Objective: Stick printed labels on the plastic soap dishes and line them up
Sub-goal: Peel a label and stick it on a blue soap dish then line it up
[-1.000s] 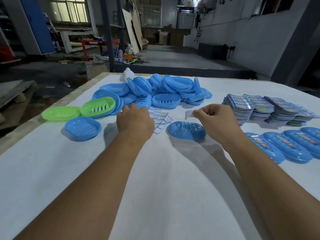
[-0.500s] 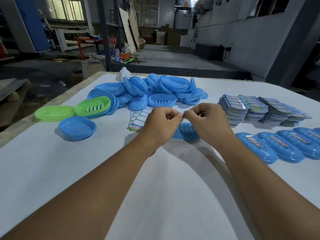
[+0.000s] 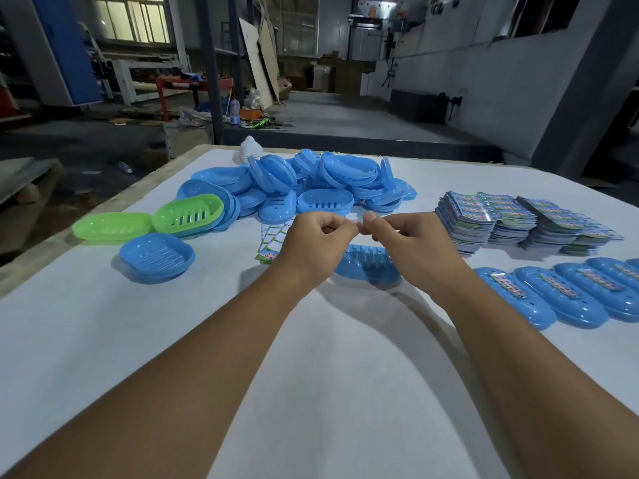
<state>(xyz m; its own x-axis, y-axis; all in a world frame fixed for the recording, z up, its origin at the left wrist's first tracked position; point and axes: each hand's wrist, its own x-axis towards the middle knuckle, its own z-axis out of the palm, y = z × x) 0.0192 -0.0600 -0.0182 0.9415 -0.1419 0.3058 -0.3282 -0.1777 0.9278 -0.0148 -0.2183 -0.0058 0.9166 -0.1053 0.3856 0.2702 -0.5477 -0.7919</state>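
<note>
Since a second ago the left hand [image 3: 316, 242] has been lifted off the sheet of small stickers [image 3: 271, 242] and brought in to meet the right hand [image 3: 409, 242]; over the last half-second little has shifted, and the fingertips are kept together above the middle of the tabletop [image 3: 311, 392].

Taken from largest to smallest: a heap of unlabelled blue soap dishes [image 3: 311, 188] is piled toward the far edge, with two green dishes [image 3: 188, 216] and a single blue dish [image 3: 157, 255] set toward the left edge. Stacks of printed labels [image 3: 518, 219] are laid toward the right edge, and nearer than them a row of labelled dishes [image 3: 560, 295] is lined up, running off the right side. One overturned blue dish [image 3: 368, 267] is lying directly beneath the two hands, partly hidden by them. Between the pinching fingertips a small pale strip [image 3: 363, 221] is held by both hands (whether it is a sticker or its backing cannot be told).

The step in hand is judged to be the peeling or readying of an adhesive piece for that dish; both hands are curled in a pinch on it. Next, the strip would need to be freed cleanly, a printed label fetched from the stacks, pressed flat along the dish's back, and the dish slid to the left end of the row.
</note>
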